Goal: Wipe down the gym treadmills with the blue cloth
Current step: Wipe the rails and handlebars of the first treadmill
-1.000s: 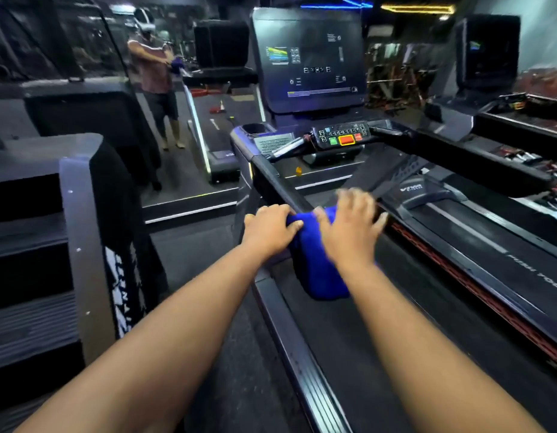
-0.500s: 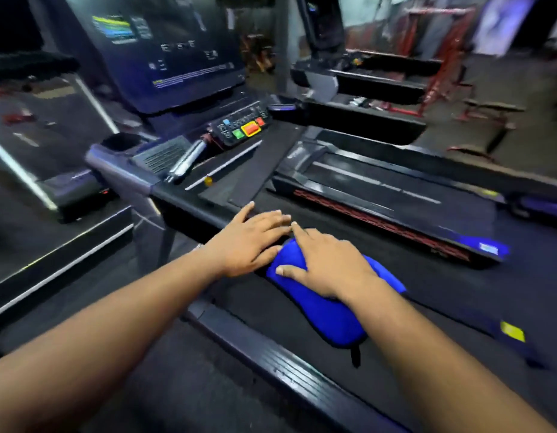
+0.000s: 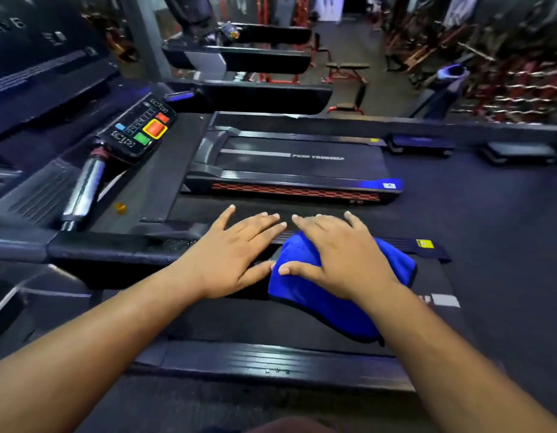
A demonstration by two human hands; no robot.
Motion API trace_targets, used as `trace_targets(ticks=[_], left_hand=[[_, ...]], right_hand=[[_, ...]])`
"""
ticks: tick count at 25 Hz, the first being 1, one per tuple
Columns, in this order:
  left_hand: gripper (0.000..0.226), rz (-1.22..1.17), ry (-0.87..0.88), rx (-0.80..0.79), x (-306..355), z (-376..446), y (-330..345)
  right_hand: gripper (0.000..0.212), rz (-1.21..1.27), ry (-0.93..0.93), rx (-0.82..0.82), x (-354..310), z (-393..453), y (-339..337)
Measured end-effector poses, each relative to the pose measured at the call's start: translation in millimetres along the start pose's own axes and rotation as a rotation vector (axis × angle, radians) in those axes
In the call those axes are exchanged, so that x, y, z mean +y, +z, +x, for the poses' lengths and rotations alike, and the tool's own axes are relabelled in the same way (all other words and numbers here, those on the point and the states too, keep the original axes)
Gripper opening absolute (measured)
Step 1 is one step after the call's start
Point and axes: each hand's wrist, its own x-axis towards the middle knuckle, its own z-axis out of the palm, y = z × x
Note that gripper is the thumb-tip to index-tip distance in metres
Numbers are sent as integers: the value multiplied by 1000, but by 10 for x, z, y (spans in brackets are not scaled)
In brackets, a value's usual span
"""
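Cloth [image 3: 327, 295], blue and bunched, lies on the running belt [image 3: 239, 320] of the nearest treadmill under my right hand [image 3: 339, 260], fingers spread and flat on it, thumb out toward the left; a second ago it was draped over the side handrail, gripped between both hands, so the wipe has come down from the rail to the deck. Its long axis runs from my right fingertips back along my forearm toward the near side rail [image 3: 271, 364], the far end tucked under my fingers at the far side rail. My left hand [image 3: 233, 254] lies just beside it, fingers spread flat on the belt, its thumb touching the cloth's edge. Beyond my fingertips stands the next treadmill [image 3: 302, 170]; to the left of my left hand, the button console [image 3: 139, 126].
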Motion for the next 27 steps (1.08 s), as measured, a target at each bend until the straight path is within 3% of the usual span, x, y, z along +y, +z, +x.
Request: trace_targets(ticks=[5, 8, 11, 14, 16, 19, 21, 23, 25, 27], left_hand=[[75, -72, 156, -97, -150, 96, 3], [74, -70, 284, -117, -272, 108, -34], [77, -32, 390, -136, -491, -102, -66], [86, -6, 425, -165, -816, -386, -60], [88, 15, 486, -174, -1046, -488, -91], [84, -37, 527, -143, -1145, -520, -89], [88, -83, 520, -104, -1125, -528, -56], [91, -132, 521, -84, -1128, -528, -41], [92, -137, 539, -105, -1141, -505, -32], [92, -124, 555, -124, -1153, -488, -34]], right_hand=[[87, -29, 283, 214, -165, -89, 111], [76, -27, 601, 315, -410, -164, 221], [76, 84, 898, 469, -1120, -124, 498], [83, 49, 829, 426, -1550, -68, 716], [80, -63, 743, 346, -1256, -177, 594], [68, 58, 1022, 452, -939, -131, 383], [58, 165, 1134, 571, -1341, 182, 532], [56, 133, 916, 548, -1746, 336, 713], [61, 30, 723, 461, -1508, 169, 684], [63, -39, 800, 467, -1082, 63, 500]])
